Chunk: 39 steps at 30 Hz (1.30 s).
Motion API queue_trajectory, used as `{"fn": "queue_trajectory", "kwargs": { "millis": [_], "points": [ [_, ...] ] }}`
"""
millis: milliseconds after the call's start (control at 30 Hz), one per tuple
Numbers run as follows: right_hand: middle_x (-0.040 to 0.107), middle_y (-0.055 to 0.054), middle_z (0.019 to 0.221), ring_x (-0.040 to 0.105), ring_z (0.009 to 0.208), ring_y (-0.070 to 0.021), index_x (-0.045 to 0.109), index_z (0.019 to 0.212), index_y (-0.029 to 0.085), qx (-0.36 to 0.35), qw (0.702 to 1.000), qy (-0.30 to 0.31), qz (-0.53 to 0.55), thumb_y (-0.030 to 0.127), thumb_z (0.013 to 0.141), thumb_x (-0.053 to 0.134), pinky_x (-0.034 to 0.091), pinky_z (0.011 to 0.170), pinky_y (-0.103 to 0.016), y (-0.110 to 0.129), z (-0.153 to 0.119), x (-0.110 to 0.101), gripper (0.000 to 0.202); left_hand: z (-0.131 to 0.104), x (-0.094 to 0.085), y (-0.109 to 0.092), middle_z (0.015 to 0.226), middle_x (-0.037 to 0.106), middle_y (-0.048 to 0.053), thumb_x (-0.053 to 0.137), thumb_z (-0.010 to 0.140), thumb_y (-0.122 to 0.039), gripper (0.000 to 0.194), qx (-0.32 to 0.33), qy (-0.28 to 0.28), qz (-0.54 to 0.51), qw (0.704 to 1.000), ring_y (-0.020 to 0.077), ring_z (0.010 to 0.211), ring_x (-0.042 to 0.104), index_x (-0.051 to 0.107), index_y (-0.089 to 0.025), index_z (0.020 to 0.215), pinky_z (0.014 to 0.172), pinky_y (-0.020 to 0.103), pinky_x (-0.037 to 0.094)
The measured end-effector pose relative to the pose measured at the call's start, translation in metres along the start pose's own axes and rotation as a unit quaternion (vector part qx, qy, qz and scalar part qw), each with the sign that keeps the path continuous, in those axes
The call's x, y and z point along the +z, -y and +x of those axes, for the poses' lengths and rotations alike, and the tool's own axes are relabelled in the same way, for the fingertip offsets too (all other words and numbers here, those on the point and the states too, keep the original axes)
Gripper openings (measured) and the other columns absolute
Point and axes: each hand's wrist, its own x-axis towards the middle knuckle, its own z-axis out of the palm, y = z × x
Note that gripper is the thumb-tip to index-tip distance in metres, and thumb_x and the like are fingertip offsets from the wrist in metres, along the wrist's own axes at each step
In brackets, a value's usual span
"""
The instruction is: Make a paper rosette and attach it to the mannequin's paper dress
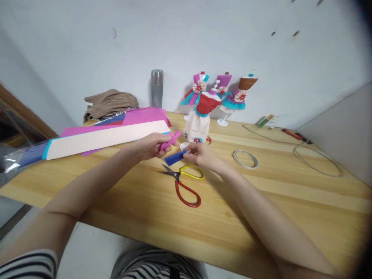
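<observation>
My left hand (152, 146) is closed on a small folded pink piece (173, 139), cloth or paper. My right hand (200, 155) pinches one end of a short blue strip (174, 158), which slants down to the left. The two pieces are close together but apart. Just below the blue strip lies a pair of scissors (177, 176), blades spread, with one yellow and one red handle loop. Right behind my hands stands a small dress form (205, 112) in a red top and a cream skirt with flowers; its base is partly hidden.
Several more dressed forms (240, 95) stand against the wall, near a grey bottle (157, 89). Cream sheets (110, 139) and pink sheets (145, 116) lie left, before a brown cloth (112, 104). Rightward are a roll of tape (245, 159), a cable (322, 168) and a red cutter (292, 134).
</observation>
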Motion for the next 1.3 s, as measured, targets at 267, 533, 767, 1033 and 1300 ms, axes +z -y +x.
{"fn": "queue_trajectory", "kwargs": {
  "millis": [267,533,767,1033,1300],
  "points": [
    [0.074,-0.007,0.098,0.065,0.059,-0.0126,0.068,0.107,0.020,0.013,0.983,0.040,0.180,0.051,0.070,0.077,0.044,0.049,-0.025,0.022,-0.019,-0.019,0.048,-0.016,0.014,0.011,0.051,0.039,-0.004,0.059,0.087,-0.029,0.022,-0.067,0.106,0.024,0.992,0.0023,0.038,0.025,0.069,-0.010,0.082,0.035,0.014,0.018],
    [0.065,0.003,0.064,0.059,0.054,-0.0105,0.066,0.082,0.021,-0.031,0.983,0.017,0.179,0.034,0.064,0.087,0.048,0.053,-0.025,0.027,-0.028,0.017,0.031,-0.009,0.019,0.021,0.048,0.047,-0.002,0.066,0.082,-0.039,0.029,-0.093,0.158,0.040,0.982,0.0043,0.034,0.035,0.067,-0.010,0.079,0.032,0.016,0.024],
    [0.062,0.005,0.055,0.052,0.046,-0.0073,0.068,0.077,0.020,-0.011,0.968,-0.073,0.238,0.035,0.062,0.088,0.042,0.046,-0.021,0.006,-0.037,0.010,0.030,-0.011,0.027,0.039,0.079,0.072,0.007,0.084,0.062,-0.059,0.060,0.090,0.023,0.048,0.995,0.0149,0.065,0.069,0.069,-0.011,0.093,0.058,0.024,0.058],
    [0.066,0.004,0.057,0.055,0.047,-0.0076,0.070,0.076,0.021,0.014,0.959,-0.074,0.274,0.041,0.064,0.088,0.045,0.047,-0.021,-0.008,-0.065,0.016,0.030,-0.015,0.049,0.057,0.069,0.073,0.005,0.082,0.070,-0.027,0.024,0.087,-0.011,0.033,0.996,0.0111,0.054,0.068,0.070,-0.008,0.080,0.053,0.020,0.055],
    [0.065,0.004,0.053,0.056,0.046,-0.0081,0.066,0.069,0.020,0.053,0.950,-0.077,0.299,0.041,0.063,0.089,0.046,0.048,-0.022,-0.014,-0.080,0.020,0.031,-0.020,0.060,0.065,0.065,0.073,0.004,0.076,0.072,-0.016,0.013,0.068,-0.038,0.013,0.997,0.0108,0.050,0.066,0.072,-0.008,0.082,0.051,0.020,0.055]
  ]
}}
